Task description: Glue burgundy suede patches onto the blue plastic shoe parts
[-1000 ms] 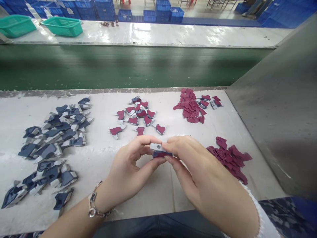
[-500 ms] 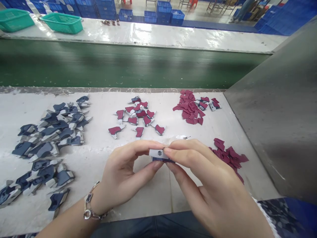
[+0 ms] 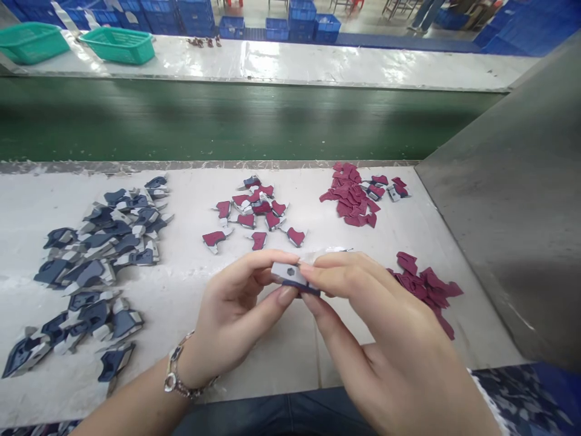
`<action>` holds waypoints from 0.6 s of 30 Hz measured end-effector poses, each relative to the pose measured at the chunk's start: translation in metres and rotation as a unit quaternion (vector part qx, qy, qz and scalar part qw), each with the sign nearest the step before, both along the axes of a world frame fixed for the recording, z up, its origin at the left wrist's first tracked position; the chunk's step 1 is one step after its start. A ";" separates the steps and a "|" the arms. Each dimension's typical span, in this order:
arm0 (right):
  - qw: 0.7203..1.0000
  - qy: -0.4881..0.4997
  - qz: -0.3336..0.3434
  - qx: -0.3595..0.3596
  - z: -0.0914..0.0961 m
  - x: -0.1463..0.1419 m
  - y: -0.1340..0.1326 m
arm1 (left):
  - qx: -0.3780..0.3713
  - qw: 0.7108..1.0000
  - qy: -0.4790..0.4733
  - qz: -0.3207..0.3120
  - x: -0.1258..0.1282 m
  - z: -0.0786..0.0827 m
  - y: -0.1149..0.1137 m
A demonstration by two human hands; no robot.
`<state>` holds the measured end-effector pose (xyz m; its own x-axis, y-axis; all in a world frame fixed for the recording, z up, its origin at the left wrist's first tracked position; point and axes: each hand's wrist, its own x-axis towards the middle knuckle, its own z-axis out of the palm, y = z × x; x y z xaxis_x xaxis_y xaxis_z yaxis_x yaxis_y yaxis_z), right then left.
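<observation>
Between my hands is a small grey and navy plastic part [image 3: 290, 274] with a hexagonal hole in its grey face. My left hand [image 3: 240, 315] pinches its left end between thumb and fingers. On its right end, the thumb and fingers of my right hand [image 3: 376, 321] are closed; they hide much of the part. Beyond the hands lie several grey-navy parts with maroon faces [image 3: 258, 209]. A heap of flat maroon pieces [image 3: 348, 192] sits to their right, and a second maroon heap [image 3: 429, 287] lies beside my right hand.
Many grey-navy parts without maroon faces [image 3: 113, 233] spread over the left of the white table [image 3: 190, 321]. A green belt [image 3: 254, 121] runs behind it. A metal panel [image 3: 508, 194] borders the right side. Green baskets [image 3: 120, 45] stand on the far ledge.
The held part has tilted, its right end now lower, and shows more of its grey face. Both hands keep their hold. The view has shifted slightly.
</observation>
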<state>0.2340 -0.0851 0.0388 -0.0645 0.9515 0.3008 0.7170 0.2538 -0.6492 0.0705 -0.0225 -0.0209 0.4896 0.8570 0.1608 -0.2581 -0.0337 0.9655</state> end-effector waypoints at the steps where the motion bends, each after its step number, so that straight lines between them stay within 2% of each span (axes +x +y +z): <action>1: 1.000 0.014 -0.010 -0.008 0.000 0.000 0.001 | -0.036 0.999 -0.010 -0.012 0.001 0.000 0.001; 5: 0.992 0.098 -0.006 -0.076 0.002 0.004 0.002 | -0.215 0.970 -0.085 -0.076 0.006 0.002 0.008; 8: 0.984 0.145 0.002 -0.108 0.003 0.006 0.001 | -0.293 0.941 -0.124 -0.120 0.008 0.006 0.012; 10: 0.982 0.149 0.000 -0.115 0.004 0.007 0.001 | -0.302 0.934 -0.130 -0.135 0.009 0.008 0.012; 18: 0.980 0.155 -0.006 -0.126 0.005 0.007 0.000 | -0.291 0.940 -0.094 -0.151 0.007 0.006 0.013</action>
<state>0.2408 -0.0847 0.0437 0.0047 0.9982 0.0598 0.4772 0.0503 -0.8774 0.0772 -0.0095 -0.0151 0.7349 0.6525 -0.1845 -0.3384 0.5887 0.7342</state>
